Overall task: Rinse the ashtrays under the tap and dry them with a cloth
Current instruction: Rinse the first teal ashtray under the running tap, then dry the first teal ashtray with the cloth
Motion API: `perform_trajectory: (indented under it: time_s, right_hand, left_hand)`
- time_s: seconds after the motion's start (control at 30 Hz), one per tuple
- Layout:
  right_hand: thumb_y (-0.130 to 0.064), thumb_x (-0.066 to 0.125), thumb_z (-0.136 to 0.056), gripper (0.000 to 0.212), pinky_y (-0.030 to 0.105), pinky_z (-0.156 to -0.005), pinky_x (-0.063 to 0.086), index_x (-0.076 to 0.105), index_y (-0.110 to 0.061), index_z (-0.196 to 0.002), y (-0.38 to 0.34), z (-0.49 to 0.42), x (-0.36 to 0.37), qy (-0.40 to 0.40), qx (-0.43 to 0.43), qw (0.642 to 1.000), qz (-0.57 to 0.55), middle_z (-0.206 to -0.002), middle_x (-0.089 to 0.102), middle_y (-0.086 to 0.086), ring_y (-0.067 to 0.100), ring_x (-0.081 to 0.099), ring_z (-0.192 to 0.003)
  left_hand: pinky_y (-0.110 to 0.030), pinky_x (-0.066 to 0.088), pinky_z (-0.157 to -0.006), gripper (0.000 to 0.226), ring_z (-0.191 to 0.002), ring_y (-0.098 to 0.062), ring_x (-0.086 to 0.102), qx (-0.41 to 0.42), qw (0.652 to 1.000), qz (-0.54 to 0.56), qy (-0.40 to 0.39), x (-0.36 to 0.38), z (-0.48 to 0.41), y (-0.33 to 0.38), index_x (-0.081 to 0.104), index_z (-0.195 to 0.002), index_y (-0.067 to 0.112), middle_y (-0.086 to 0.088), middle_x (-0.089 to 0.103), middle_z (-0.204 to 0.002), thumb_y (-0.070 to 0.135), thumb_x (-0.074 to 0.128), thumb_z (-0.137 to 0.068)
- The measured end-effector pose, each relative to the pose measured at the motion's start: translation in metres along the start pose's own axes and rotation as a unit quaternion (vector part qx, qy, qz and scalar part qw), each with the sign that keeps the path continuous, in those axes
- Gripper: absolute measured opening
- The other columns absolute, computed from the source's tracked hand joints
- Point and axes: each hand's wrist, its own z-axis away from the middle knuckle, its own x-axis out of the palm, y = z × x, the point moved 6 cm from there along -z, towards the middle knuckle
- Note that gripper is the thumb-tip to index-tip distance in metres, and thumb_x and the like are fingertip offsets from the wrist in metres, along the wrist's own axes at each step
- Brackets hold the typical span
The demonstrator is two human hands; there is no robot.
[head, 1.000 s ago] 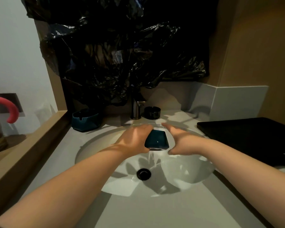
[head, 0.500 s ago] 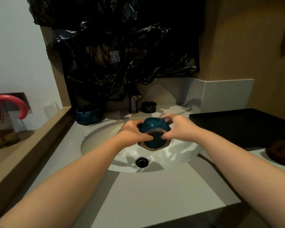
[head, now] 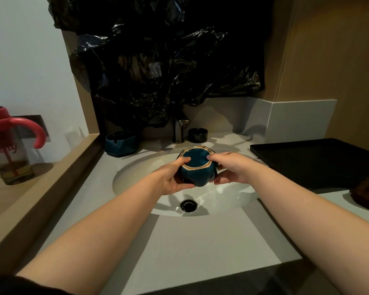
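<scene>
Lifting the ashtray (head: 197, 167) from under the tap (head: 178, 129), you flipped it base-up mid-frame over the sink (head: 134, 175), left hand (head: 168, 179) and right hand (head: 232, 170) gripping its sides. Rinse looked finished; drying remained.

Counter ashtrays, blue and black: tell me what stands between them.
The tap stands between the blue counter ashtray and the black ashtray, in the head view.

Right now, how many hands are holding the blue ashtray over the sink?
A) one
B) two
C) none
B: the left hand and the right hand each curl round a side of the blue ashtray, holding it above the sink.
</scene>
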Motion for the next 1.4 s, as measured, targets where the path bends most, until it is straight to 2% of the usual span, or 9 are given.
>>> perform_trajectory:
  time_s: [0.1,0.27,0.4,0.5,0.7,0.8,1.0,1.17,1.4]
  right_hand:
    - [-0.020,0.061,-0.090,0.030,0.033,-0.065,0.060,0.057,-0.008,-0.117,-0.002,-0.003,-0.001,0.011,-0.008,0.998,-0.066,-0.102,0.059,0.013,0.029,0.066,-0.082]
    - [-0.008,0.057,-0.089,0.035,0.042,-0.093,0.052,0.054,-0.015,-0.124,0.005,-0.011,-0.006,-0.037,-0.054,0.994,-0.092,-0.120,0.063,0.013,0.030,0.061,-0.111]
    - [-0.004,0.058,-0.086,0.062,0.036,-0.095,0.047,0.037,-0.021,-0.142,0.005,-0.002,-0.019,0.001,-0.080,0.996,-0.050,-0.132,0.055,0.009,0.022,0.052,-0.120]
    - [-0.010,0.056,-0.087,0.067,0.036,-0.101,0.041,0.028,-0.020,-0.146,0.003,0.021,-0.041,0.092,-0.120,0.976,0.157,-0.144,0.043,0.008,0.023,0.044,-0.128]
    - [-0.026,0.052,-0.092,0.051,0.054,-0.115,0.018,0.040,-0.019,-0.140,0.015,0.103,-0.118,0.330,-0.211,0.758,0.521,-0.146,0.038,0.004,0.023,0.030,-0.138]
    - [-0.048,0.045,-0.093,0.056,0.059,-0.113,0.008,0.037,-0.023,-0.142,0.044,0.132,-0.171,0.372,-0.110,0.749,0.537,-0.154,0.026,0.006,0.025,0.017,-0.144]
    - [-0.052,0.050,-0.088,0.069,0.062,-0.113,0.014,0.022,-0.030,-0.148,0.118,0.148,-0.227,0.236,0.067,0.833,0.495,-0.159,0.013,0.004,0.031,0.013,-0.144]
    - [-0.006,0.054,-0.086,0.067,0.041,-0.106,0.037,0.029,-0.022,-0.147,0.103,0.155,-0.210,0.182,0.019,0.853,0.489,-0.145,0.039,0.008,0.028,0.036,-0.130]
    - [-0.028,0.072,-0.080,0.028,0.027,-0.070,0.055,0.063,-0.025,-0.107,0.078,0.148,-0.158,0.210,-0.102,0.894,0.382,-0.095,0.067,-0.002,0.012,0.062,-0.083]
  left_hand:
    - [-0.042,0.056,-0.082,0.036,-0.106,-0.033,0.064,0.005,0.999,-0.002,-0.032,0.003,0.001,0.003,0.056,-0.119,0.008,-0.018,0.065,-0.116,0.024,0.066,-0.088]
    - [-0.037,0.058,-0.081,0.039,-0.094,-0.024,0.068,0.136,0.982,-0.131,0.026,0.007,0.010,0.025,0.058,-0.119,0.005,-0.010,0.069,-0.103,0.019,0.071,-0.084]
    - [-0.030,0.050,-0.077,0.043,-0.093,-0.017,0.059,0.358,0.797,-0.442,0.204,0.026,0.039,0.060,0.058,-0.109,0.024,0.005,0.062,-0.099,0.029,0.078,-0.072]
    - [-0.034,0.048,-0.087,0.057,-0.104,-0.021,0.058,0.420,0.687,-0.556,0.203,0.052,0.048,0.061,0.052,-0.125,0.023,0.003,0.058,-0.116,0.032,0.076,-0.073]
    - [-0.033,0.045,-0.066,0.054,-0.095,-0.026,0.058,0.492,0.547,-0.660,0.150,0.092,0.042,0.019,0.050,-0.124,0.014,-0.006,0.055,-0.115,0.024,0.073,-0.077]
    - [-0.031,0.044,-0.064,0.052,-0.096,-0.024,0.056,0.495,0.490,-0.707,0.118,0.101,0.040,0.007,0.049,-0.125,0.016,-0.003,0.054,-0.116,0.026,0.071,-0.079]
    - [-0.029,0.040,-0.063,0.049,-0.089,-0.024,0.056,0.498,0.500,-0.699,0.119,0.103,0.049,-0.001,0.051,-0.119,0.016,-0.002,0.054,-0.108,0.028,0.072,-0.077]
    - [-0.030,0.041,-0.064,0.049,-0.088,-0.025,0.055,0.469,0.525,-0.699,0.127,0.097,0.049,0.000,0.051,-0.119,0.017,-0.002,0.055,-0.107,0.027,0.072,-0.076]
    - [-0.030,0.046,-0.073,0.053,-0.089,-0.022,0.057,0.434,0.592,-0.664,0.140,0.081,0.048,0.009,0.052,-0.118,0.018,-0.001,0.059,-0.106,0.035,0.075,-0.073]
